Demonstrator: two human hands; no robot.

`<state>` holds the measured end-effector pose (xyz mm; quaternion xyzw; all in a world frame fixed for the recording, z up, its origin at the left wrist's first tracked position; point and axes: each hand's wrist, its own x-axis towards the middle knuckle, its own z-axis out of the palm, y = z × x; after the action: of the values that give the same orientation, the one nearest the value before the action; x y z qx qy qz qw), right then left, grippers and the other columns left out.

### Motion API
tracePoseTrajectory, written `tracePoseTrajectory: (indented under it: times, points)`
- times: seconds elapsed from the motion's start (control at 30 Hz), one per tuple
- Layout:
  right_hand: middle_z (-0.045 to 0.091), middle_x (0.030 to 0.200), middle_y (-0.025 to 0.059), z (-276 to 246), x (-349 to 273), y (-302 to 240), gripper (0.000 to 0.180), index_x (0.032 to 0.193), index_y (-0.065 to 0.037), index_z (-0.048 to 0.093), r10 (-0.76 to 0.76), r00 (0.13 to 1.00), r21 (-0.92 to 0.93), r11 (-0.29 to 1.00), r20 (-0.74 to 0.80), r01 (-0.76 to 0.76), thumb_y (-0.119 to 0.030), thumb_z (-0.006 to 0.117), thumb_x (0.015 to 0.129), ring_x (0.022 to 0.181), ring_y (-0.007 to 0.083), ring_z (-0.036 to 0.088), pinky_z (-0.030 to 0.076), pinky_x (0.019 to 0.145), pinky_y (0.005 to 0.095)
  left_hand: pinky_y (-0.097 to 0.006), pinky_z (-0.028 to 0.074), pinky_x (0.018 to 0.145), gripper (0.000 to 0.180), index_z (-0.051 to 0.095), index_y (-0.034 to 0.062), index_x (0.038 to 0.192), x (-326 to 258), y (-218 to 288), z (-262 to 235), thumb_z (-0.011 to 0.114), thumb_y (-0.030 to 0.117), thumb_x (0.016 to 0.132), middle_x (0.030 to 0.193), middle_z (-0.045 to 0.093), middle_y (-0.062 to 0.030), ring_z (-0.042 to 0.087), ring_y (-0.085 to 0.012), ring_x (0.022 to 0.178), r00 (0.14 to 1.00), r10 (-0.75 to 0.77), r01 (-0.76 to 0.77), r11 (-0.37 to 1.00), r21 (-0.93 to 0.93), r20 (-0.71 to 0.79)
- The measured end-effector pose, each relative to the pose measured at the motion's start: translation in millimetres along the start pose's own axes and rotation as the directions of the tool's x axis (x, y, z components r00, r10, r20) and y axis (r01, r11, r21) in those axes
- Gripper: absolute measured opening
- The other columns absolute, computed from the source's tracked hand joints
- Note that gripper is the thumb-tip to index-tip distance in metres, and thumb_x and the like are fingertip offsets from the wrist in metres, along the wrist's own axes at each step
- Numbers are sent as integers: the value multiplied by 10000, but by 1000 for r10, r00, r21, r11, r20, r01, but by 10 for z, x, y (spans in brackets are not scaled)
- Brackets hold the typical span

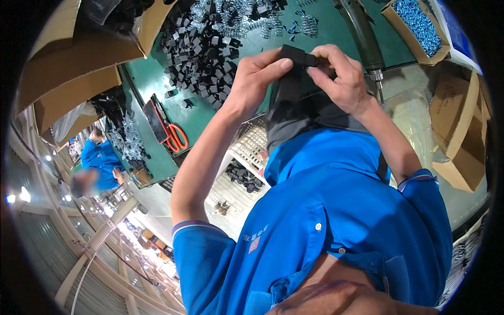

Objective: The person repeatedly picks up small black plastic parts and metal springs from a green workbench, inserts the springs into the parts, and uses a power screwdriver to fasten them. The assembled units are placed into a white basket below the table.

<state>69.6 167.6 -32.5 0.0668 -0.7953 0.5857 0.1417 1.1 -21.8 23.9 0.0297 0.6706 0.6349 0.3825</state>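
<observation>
Above my lap, close to the green table's (247, 50) near edge, a black block-shaped plastic part (294, 54) is held between my two hands. My left hand (254, 79) grips its left side, the thumb pressed along the lower face. On the other side, the fingers and thumb of my right hand (341, 79) pinch around a smaller black end (310, 60) that sticks out from the block. Whether that end is a separate piece I cannot tell. Left of my hands lies a big heap of small black plastic parts (202, 63), with a pile of silvery coil springs (247, 21) behind it.
A dark power screwdriver (362, 39) hangs near my right hand. Blue screws fill a cardboard box (443, 50) at the far right. Red-handled scissors (176, 137) lie beside a dark flat device (154, 119). A white crate (247, 144) stands below; another person (102, 163) works at left.
</observation>
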Motion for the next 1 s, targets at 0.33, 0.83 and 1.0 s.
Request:
tracePoseTrajectory:
  times: [0.33, 0.83, 1.0]
  points:
    - [518, 709, 11, -2, 110, -511, 225, 937, -29, 581, -68, 993, 29, 997, -96, 71, 11, 725, 768, 553, 64, 466, 391, 476, 226, -262, 550, 689, 407, 618, -26, 1111, -267, -167, 80, 605, 352, 962, 960, 692, -109, 664, -132, 775, 996, -92, 90, 873, -479, 18]
    - [513, 769, -40, -156, 22, -410, 167, 932, -15, 574, 195, 979, 310, 929, 56, -203, 15, 691, 817, 636, -6, 406, 341, 529, 153, -379, 594, 829, 475, 560, -13, 1246, -220, -337, 245, 506, 393, 1004, 1108, 675, -164, 703, -251, 942, 971, -204, 227, 610, -759, 126]
    - [492, 728, -32, -186, 47, -434, 155, 884, -16, 578, 255, 965, 345, 902, 59, -259, -13, 714, 808, 646, 15, 448, 406, 533, 182, -391, 598, 831, 470, 562, -9, 1247, -196, -358, 231, 500, 391, 1007, 1120, 672, -168, 703, -262, 951, 970, -179, 240, 595, -767, 165]
